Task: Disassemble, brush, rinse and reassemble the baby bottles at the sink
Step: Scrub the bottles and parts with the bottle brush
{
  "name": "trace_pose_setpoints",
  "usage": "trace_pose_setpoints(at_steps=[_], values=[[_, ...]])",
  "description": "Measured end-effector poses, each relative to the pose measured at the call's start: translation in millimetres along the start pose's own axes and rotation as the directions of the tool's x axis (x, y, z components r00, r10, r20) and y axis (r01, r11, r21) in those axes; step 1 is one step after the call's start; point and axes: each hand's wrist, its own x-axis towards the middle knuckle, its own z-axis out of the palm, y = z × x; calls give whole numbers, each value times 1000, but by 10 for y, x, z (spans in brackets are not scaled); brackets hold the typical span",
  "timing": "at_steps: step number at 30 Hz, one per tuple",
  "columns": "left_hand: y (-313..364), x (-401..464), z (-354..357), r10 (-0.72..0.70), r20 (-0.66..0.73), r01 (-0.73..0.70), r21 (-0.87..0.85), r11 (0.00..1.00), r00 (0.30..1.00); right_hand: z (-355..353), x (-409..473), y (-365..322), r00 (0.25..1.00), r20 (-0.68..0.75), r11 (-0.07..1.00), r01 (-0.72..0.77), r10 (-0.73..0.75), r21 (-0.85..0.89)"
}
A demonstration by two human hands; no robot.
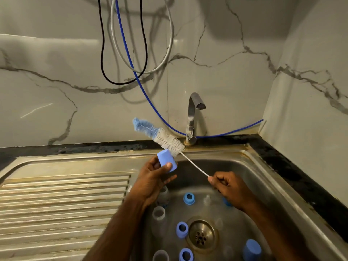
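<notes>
Blue bottle cap (166,161) up above sink basin (250,178), left hand (153,175) curled round it, thumb on front. Bottle brush (160,135) slants just behind cap, bristles up-left near tap (193,117). Right hand (228,187) pinches wire handle's low end. Down in basin: blue rings (188,198), clear bottles (158,213), another cap (251,249) round drain (201,235). Ribbed drainboard (62,204) left.
</notes>
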Motion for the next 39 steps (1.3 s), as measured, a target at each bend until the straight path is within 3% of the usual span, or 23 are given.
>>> trace_pose_setpoints(at_steps=[2,4,9,15,22,31,37,39], values=[[-54,34,-40,143,-62,-111,359,927,988,-15,-10,-1,1000,2,1000,-1,1,-30],[-99,79,-117,331,-60,-225,619,752,942,-5,-13,-12,1000,0,999,0,0,-52],[-147,134,-231,492,-87,-227,808,544,866,47,-17,-45,1000,19,997,12,-10,-74],[-169,114,-137,506,-6,-261,851,456,863,-10,-33,-47,1000,-13,997,-16,15,-74],[-146,163,-201,551,-45,-286,817,501,834,-24,-15,-48,1000,-27,998,-13,11,-69],[-152,170,-230,515,-45,-250,837,488,856,-11,-24,-86,1000,-14,997,-24,23,-76],[-194,145,-208,528,30,-302,847,438,849,43,-31,-84,999,30,999,32,-31,-42],[-154,152,-246,534,-1,-297,830,472,846,2,-9,-56,999,4,998,32,-32,-48]])
